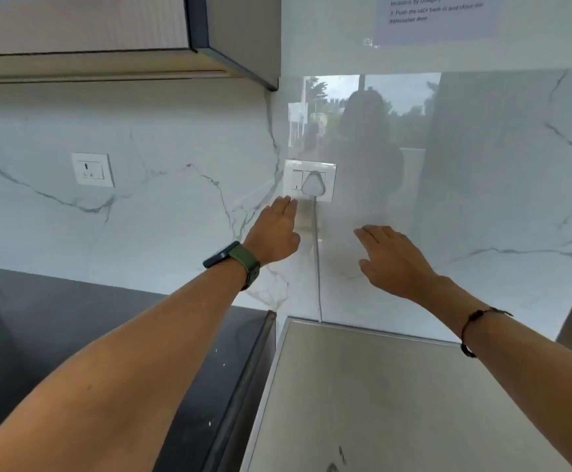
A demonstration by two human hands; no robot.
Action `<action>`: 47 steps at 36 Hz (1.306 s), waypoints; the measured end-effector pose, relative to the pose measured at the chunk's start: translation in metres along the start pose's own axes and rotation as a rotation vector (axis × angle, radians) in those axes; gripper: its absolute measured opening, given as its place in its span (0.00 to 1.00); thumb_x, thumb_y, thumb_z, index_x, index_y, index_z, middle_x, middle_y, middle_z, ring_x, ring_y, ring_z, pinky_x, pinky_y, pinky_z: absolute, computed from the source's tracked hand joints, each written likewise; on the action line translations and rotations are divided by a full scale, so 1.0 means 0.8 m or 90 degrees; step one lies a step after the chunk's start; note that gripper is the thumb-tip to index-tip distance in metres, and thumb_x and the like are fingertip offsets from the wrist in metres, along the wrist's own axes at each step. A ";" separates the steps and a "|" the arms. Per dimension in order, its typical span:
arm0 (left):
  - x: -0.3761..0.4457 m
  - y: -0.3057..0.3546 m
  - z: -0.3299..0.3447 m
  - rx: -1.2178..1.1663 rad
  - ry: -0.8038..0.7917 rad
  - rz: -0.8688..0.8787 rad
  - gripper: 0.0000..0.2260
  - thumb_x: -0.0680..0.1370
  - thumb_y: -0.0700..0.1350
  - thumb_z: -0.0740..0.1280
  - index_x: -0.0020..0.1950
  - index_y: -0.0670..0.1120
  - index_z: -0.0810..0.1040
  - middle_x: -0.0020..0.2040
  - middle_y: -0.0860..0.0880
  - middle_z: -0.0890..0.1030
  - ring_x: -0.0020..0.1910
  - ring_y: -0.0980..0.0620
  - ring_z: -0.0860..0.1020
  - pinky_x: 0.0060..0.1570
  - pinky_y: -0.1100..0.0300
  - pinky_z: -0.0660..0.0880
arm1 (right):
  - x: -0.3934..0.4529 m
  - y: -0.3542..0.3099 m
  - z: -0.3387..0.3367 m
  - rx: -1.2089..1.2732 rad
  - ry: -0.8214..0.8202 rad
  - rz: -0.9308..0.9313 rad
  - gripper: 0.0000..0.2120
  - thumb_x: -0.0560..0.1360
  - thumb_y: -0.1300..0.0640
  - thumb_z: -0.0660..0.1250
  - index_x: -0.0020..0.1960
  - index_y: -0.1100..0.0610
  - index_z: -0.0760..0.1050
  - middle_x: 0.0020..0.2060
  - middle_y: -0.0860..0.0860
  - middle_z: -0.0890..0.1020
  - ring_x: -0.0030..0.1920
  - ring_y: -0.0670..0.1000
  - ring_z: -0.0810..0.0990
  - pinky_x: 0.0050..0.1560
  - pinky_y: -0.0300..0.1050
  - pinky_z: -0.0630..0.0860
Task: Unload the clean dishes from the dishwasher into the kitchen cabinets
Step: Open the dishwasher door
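Both my arms reach forward toward the white marble wall. My left hand (274, 233), with a green-strapped watch on its wrist, is flat with straight fingers just below a white wall socket (309, 180). My right hand (393, 257), a thin dark bracelet on its wrist, is also flat and holds nothing. A white plug sits in the socket and its cable (318, 267) runs down the wall between my hands. The grey top of an appliance (397, 403) lies below my right arm. No dishes are in view.
A dark countertop (73, 328) lies at lower left, under my left arm. An upper cabinet (107, 32) hangs at top left. A second wall socket (92, 169) is on the left wall. A printed paper sheet (437, 15) is stuck high on the wall.
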State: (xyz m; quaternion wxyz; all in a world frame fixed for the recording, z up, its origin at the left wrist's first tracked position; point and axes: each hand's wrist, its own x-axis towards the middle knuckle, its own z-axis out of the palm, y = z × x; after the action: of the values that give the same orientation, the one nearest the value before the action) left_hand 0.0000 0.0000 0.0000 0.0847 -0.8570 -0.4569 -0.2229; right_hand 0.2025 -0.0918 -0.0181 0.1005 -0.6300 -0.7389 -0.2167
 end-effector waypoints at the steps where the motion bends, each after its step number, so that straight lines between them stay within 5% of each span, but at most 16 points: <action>1: 0.013 -0.002 0.001 -0.005 -0.009 -0.007 0.29 0.79 0.41 0.58 0.76 0.37 0.49 0.76 0.39 0.51 0.76 0.45 0.49 0.72 0.56 0.48 | 0.006 0.003 0.008 0.010 0.004 0.012 0.25 0.77 0.57 0.59 0.72 0.62 0.61 0.69 0.57 0.68 0.68 0.56 0.66 0.66 0.48 0.63; 11: 0.132 -0.038 0.035 -0.036 0.023 0.041 0.32 0.76 0.47 0.64 0.74 0.38 0.54 0.75 0.42 0.57 0.74 0.45 0.55 0.69 0.52 0.56 | 0.035 0.028 0.066 0.034 -0.002 0.040 0.25 0.75 0.57 0.62 0.70 0.62 0.64 0.67 0.56 0.70 0.67 0.56 0.69 0.65 0.50 0.66; 24: 0.160 -0.051 0.054 -0.034 0.064 0.063 0.31 0.75 0.48 0.64 0.73 0.38 0.57 0.73 0.41 0.60 0.73 0.44 0.57 0.69 0.52 0.57 | 0.032 0.047 0.092 0.022 -0.015 0.056 0.26 0.75 0.55 0.64 0.71 0.62 0.64 0.67 0.55 0.71 0.66 0.56 0.70 0.66 0.50 0.66; 34: 0.089 -0.035 0.063 -0.117 0.027 0.054 0.32 0.78 0.45 0.60 0.76 0.40 0.48 0.77 0.43 0.50 0.76 0.47 0.48 0.73 0.51 0.47 | 0.033 0.023 0.073 0.028 -0.011 0.057 0.26 0.77 0.55 0.61 0.72 0.60 0.61 0.69 0.54 0.68 0.68 0.55 0.67 0.67 0.48 0.64; 47: -0.047 0.001 0.054 -0.133 -0.049 0.063 0.30 0.79 0.44 0.59 0.76 0.39 0.49 0.77 0.43 0.47 0.77 0.49 0.46 0.73 0.54 0.43 | -0.038 -0.032 0.027 0.050 -0.008 0.111 0.25 0.76 0.57 0.60 0.72 0.61 0.61 0.68 0.55 0.68 0.66 0.57 0.67 0.63 0.49 0.66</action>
State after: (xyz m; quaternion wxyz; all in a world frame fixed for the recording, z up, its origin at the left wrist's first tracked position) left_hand -0.0042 -0.0139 -0.0556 -0.0117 -0.8906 -0.3909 -0.2320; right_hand 0.1856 -0.1119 -0.0552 0.1386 -0.6888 -0.6900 -0.1740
